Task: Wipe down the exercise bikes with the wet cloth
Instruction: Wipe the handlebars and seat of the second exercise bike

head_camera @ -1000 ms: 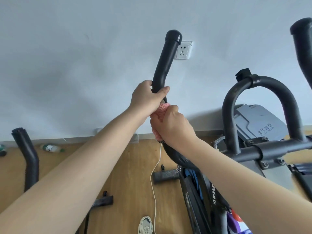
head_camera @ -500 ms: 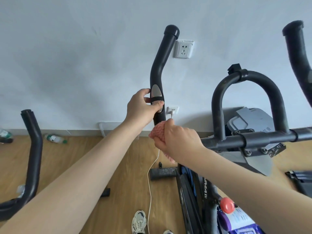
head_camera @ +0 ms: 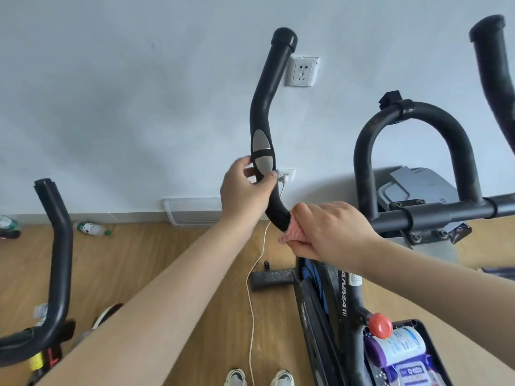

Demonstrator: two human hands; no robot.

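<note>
Pink cloth sits bunched in the right hand, pressed against the lower bend of the black handlebar, just where the tube curves down toward the crossbar. Right fingers curl round the cloth and clamp it to the tube; the fingertips themselves are hidden behind the hand. The left hand grips the same bar higher up, fingers wrapped round it and the thumb across the near side, right at the bottom end of the silver sensor plate. That hold likely braces the bar so the rubbing does not rock it. The cloth is low on the tube, so the upper stretch to the end cap probably needs no more; the loop grip looks dusty and unwiped. A 2nd bike's handlebar stands at the left edge of the floor, well apart, likely next. A white cable trails across the floor from the wall.
</note>
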